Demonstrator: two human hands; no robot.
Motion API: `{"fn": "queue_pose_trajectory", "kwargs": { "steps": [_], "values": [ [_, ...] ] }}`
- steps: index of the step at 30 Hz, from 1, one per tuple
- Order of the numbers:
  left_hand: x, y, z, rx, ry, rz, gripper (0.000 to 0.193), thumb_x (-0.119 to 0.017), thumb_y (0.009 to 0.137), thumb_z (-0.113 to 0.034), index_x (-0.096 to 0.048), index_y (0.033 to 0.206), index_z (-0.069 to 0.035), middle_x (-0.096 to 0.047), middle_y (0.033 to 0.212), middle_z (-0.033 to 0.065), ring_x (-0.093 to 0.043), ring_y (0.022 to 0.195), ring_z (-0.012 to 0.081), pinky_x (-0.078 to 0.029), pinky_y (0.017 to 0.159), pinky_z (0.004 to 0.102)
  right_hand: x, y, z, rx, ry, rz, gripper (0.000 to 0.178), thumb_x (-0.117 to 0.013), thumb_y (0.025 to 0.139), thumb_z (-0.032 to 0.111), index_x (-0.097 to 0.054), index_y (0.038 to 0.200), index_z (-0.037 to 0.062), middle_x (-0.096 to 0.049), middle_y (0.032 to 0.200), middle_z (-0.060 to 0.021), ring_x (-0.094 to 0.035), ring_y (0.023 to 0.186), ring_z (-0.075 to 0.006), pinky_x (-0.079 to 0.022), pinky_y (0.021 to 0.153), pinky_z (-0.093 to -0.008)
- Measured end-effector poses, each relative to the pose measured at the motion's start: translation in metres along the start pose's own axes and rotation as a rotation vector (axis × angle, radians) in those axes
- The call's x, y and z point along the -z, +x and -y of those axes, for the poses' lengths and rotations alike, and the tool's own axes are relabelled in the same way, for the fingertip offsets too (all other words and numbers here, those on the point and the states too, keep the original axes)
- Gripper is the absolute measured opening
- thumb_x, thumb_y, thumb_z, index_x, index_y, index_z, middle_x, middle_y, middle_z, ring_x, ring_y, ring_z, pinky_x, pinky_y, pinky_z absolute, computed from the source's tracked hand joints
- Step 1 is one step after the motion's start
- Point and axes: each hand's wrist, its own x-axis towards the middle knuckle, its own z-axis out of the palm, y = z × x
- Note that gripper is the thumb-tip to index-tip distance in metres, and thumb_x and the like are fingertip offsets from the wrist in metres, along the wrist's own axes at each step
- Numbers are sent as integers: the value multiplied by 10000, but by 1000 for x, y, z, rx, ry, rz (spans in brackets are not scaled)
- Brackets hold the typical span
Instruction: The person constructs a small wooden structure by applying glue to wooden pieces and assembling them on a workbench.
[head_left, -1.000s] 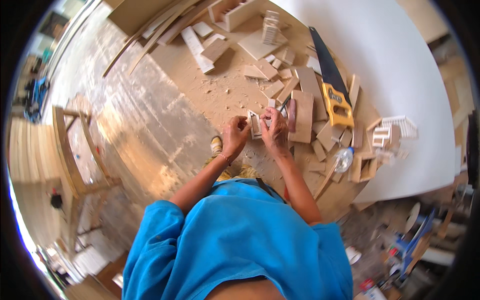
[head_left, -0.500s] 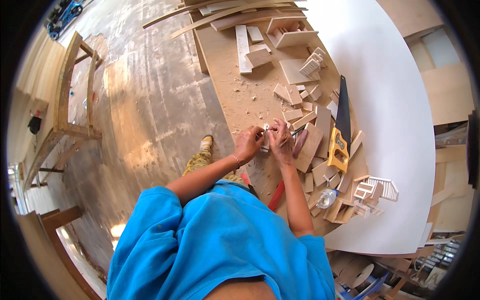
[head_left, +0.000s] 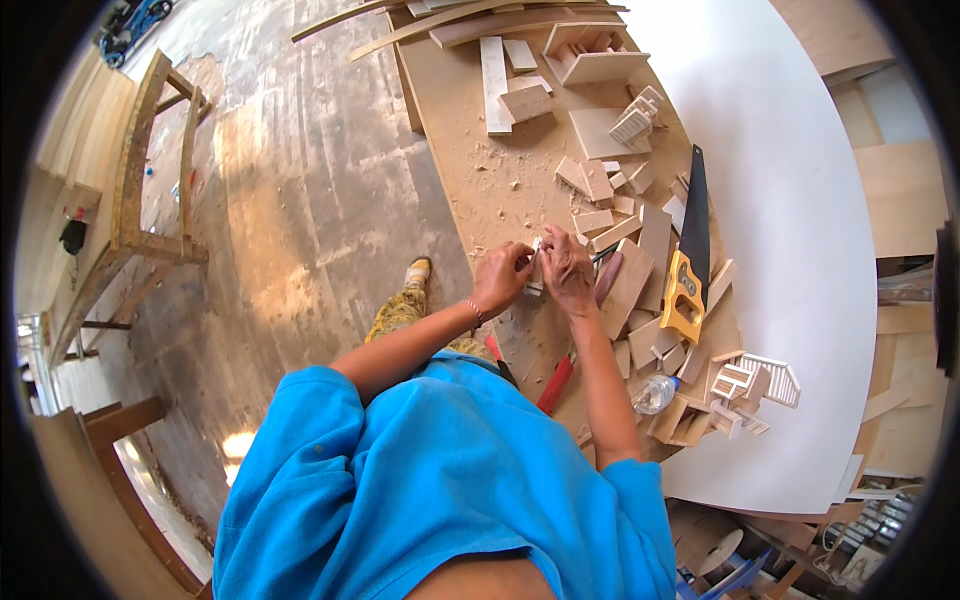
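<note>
Over the near edge of the workbench point(head_left: 475, 190) my two hands work close together. My left hand point(head_left: 502, 280) pinches a small pale wooden piece point(head_left: 536, 285) from its left side. On the other side, my right hand point(head_left: 568, 275) has its fingertips closed on the same piece near its top. Fingers cover much of it, so its exact shape is hard to make out. Just right of my right hand lies a dark reddish-brown rounded piece point(head_left: 608, 277) among wooden offcuts point(head_left: 630, 288).
A handsaw point(head_left: 685, 290) with a yellow handle lies on the offcuts. Nearer stand a clear plastic bottle point(head_left: 655, 394) and small slatted wooden models point(head_left: 750, 382). Red-handled tools point(head_left: 556, 385) lie by my body. Boards point(head_left: 495, 85) and shavings cover the far bench. A wooden frame point(head_left: 140, 170) stands left.
Both hands stay together on the small wooden piece, with slight finger shifts. The right hand's fingers have closed in over its top. The whole view has shifted slightly.
</note>
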Motion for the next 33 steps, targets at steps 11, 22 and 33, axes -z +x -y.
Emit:
{"fn": "queue_pose_trajectory", "kwargs": {
  "steps": [11,22,33],
  "values": [
    [6,6,5,210,-125,57,205,-605,734,-50,-645,930,-5,-668,842,149,-660,806,252,-514,720,330,3,6,-2,43,13,59,394,-600,777,26,-450,1139,60,-544,794,-153,-562,730,-333,-463,649,-410],
    [7,3,-6,165,-133,77,517,-618,729,-15,-463,1221,4,-651,1039,81,-656,807,187,-522,716,289,2,0,-5,-76,196,58,462,-608,744,-42,-413,1155,35,-600,849,-137,-604,786,-294,-484,679,-362],
    [5,2,-7,142,-128,55,497,-602,723,-13,-466,1201,1,-650,1035,95,-658,785,198,-514,701,302,3,4,-5,21,55,96,474,-609,728,-29,-423,1155,56,-606,808,-111,-595,769,-287,-482,666,-379]
  ]
}}
